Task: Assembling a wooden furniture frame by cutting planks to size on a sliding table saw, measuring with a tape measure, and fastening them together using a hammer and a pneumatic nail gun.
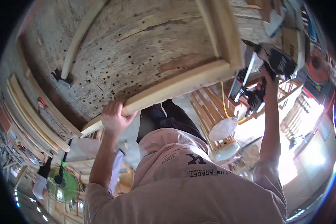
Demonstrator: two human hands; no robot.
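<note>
A pale wooden frame (179, 84) lies on a worn plywood worktop (138, 44), one bar along the near edge and another joining it at a corner on the right. My left hand (115, 116) is closed round the near bar, thumb on its near side. On the right, my right hand (268, 84) grips a black nail gun (278, 61) beside the frame's corner. A yellow hose (224, 104) hangs below it. Part of the right hand's fingers is hidden by the tool. Over on the left of the worktop rests a hammer (75, 46) with a wooden handle.
Long wooden strips (35, 117) are stacked at the left, near a small red-and-black tool (43, 102). Slatted wooden pieces (209, 108) stand below the worktop on the right. A green round fan (61, 184) and another person (40, 184) are at lower left. Small holes dot the plywood.
</note>
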